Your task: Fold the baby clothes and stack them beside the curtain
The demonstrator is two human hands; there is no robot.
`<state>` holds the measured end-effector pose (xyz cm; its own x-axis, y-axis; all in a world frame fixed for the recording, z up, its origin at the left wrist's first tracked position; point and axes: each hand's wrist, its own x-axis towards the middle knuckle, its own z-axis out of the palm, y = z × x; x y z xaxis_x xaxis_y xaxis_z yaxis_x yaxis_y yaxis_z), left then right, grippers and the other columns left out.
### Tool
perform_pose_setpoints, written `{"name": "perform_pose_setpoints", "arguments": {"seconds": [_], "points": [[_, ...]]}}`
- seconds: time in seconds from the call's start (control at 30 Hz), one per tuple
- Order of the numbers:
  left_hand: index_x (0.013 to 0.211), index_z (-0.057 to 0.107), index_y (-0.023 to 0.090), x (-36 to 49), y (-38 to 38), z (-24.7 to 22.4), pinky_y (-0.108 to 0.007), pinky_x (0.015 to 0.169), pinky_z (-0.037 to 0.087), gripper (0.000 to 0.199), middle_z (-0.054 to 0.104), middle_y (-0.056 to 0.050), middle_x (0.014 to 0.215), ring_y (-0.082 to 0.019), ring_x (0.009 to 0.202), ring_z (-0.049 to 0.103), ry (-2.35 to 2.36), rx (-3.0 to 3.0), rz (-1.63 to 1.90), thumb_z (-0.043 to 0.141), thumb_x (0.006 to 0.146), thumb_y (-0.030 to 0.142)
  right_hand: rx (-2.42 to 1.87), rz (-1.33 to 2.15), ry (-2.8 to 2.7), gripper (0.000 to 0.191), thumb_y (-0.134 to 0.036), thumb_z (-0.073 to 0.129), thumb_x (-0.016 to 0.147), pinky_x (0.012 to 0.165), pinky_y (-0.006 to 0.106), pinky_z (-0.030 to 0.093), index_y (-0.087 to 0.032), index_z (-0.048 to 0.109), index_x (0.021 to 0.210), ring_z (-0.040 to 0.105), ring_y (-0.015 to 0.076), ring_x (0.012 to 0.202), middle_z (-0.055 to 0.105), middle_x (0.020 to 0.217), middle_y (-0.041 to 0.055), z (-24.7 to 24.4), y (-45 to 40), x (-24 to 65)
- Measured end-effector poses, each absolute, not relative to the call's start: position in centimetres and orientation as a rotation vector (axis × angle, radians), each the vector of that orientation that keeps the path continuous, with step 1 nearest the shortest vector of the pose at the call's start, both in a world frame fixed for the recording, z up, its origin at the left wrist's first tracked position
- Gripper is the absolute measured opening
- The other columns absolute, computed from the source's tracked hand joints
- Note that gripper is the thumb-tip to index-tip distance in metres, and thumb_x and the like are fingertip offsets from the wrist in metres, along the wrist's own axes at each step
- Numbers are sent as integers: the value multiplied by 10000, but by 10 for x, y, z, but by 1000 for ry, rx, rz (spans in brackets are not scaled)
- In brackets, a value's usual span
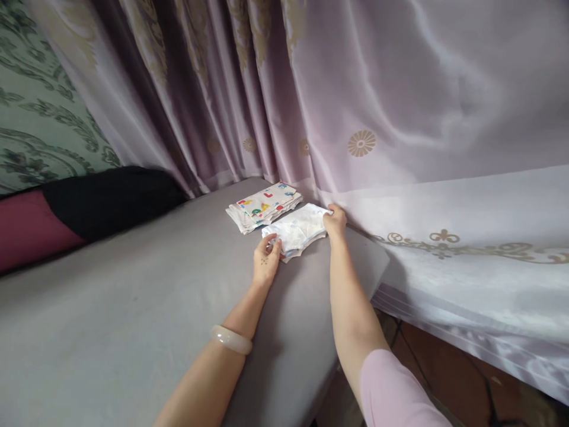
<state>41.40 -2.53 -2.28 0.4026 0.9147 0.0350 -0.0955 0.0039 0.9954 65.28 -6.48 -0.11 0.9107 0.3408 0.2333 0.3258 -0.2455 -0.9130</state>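
A white folded cloth (297, 228) with faint pale prints lies on top of a small pile near the corner of the grey bed surface. My left hand (267, 258) pinches the near left end of this folded cloth between thumb and fingers. At its far right end, my right hand (335, 220) grips the other edge, with some fingers hidden behind it. Just behind and to the left sits a second stack of folded cloths (267, 203), white with colourful printed shapes. Neither hand touches that stack.
The grey bed (111, 332) spreads out to the left. Mauve curtains (329, 118) hang along the back and right side. A black and maroon cushion-like roll (111, 201) lies at the back left. Dark cables (411, 350) run over the brown floor at lower right.
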Motion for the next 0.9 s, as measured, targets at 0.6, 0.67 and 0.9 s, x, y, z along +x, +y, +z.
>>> {"name": "perform_pose_setpoints", "arguments": {"seconds": [0.6, 0.67, 0.9], "points": [[1410, 470, 92, 424, -46, -19, -532, 1194, 87, 558, 305, -210, 1559, -346, 1480, 173, 1019, 2398, 672, 450, 917, 353, -2417, 70, -1144, 612, -549, 319, 983, 1159, 556, 17, -190, 426, 1467, 114, 334, 1472, 267, 1587, 130, -1, -38, 579], [1414, 466, 84, 425, -48, -18, -554, 1185, 106, 567, 286, -219, 1563, -354, 1478, 175, 1052, 2430, 624, 437, 920, 359, -2438, 72, -1128, 627, -573, 330, 970, 1157, 560, 19, -208, 424, 1471, 114, 342, 1472, 268, 1589, 121, -1, -38, 579], [1437, 438, 112, 424, -48, -14, -585, 1170, 131, 574, 253, -208, 1579, -355, 1485, 145, 1045, 2428, 545, 392, 941, 397, -2468, 57, -1120, 617, -567, 372, 951, 1148, 582, 38, -178, 518, 1406, 152, 376, 1454, 324, 1556, 154, 1, -36, 579]]}}
